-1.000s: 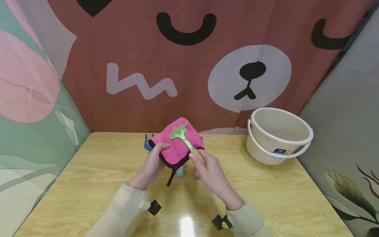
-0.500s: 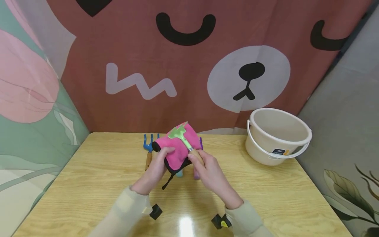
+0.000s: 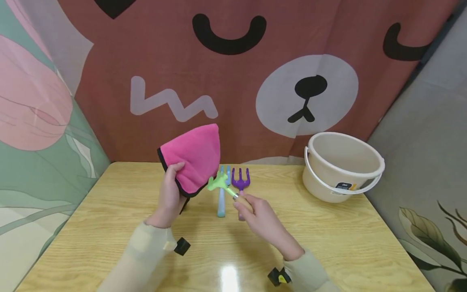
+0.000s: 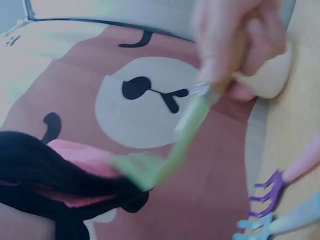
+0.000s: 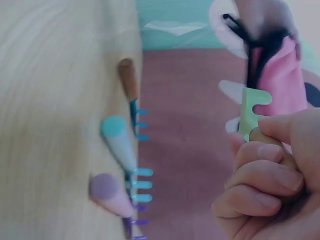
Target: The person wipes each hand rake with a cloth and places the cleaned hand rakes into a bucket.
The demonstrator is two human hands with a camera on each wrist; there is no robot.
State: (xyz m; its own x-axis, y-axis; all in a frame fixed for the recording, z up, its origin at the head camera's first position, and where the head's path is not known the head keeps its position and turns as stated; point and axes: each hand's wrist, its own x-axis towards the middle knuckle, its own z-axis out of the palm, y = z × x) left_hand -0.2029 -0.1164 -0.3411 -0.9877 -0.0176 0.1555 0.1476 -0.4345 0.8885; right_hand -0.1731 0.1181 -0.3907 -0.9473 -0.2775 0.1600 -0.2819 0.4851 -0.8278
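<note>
In the head view my left hand grips a pink cloth with black edging and a black loop, its thumb across the front. My right hand holds a small green hand rake by its wooden handle, tines toward the cloth. In the left wrist view the blurred green head overlaps the cloth's edge; whether they touch I cannot tell. Beyond, a light blue hand rake and a purple hand rake lie side by side on the table. A wooden-handled blue rake shows in the right wrist view, hidden in the head view.
At the table's right rear stands a beige bucket, its white handle lowered. A brown bear-print curtain hangs along the back edge of the wooden table. Printed fabric covers both sides.
My left hand has carried the cloth left and up, away from the green rake, and the cloth has spread out. The light blue and purple rakes are uncovered. My right hand has barely moved.
</note>
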